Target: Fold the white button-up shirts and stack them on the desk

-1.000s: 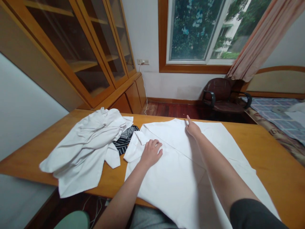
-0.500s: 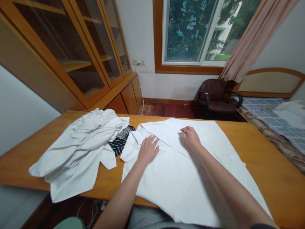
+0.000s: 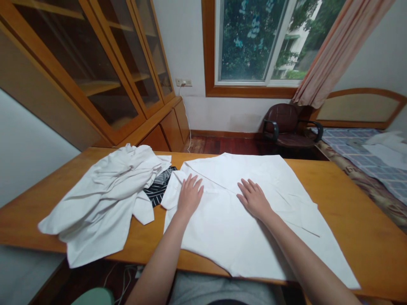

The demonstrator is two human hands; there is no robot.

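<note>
A white garment (image 3: 235, 233), which looks like a shirt, lies spread on the wooden table in front of me. A folded-over layer with a slanting edge runs across its upper part. Resting on its left side near a sleeve, my left hand (image 3: 190, 195) is flat with the fingers apart. My right hand (image 3: 254, 199) lies palm down on the middle of the cloth, fingers spread. Neither hand grips anything. Small creases show in the fabric to the right of my right hand.
On the table (image 3: 337, 186), a crumpled heap of white clothing (image 3: 104, 195) lies to the left, with a black striped cloth (image 3: 159, 185) partly under it. Beyond stand a glass-door cabinet (image 3: 149, 114), a brown armchair (image 3: 282, 123) and a bed (image 3: 356, 144). A green stool (image 3: 93, 296) is below.
My right hand has come down onto the cloth and its fingers have opened flat. My left hand has slid slightly left. The garment's near edge has moved away from me.
</note>
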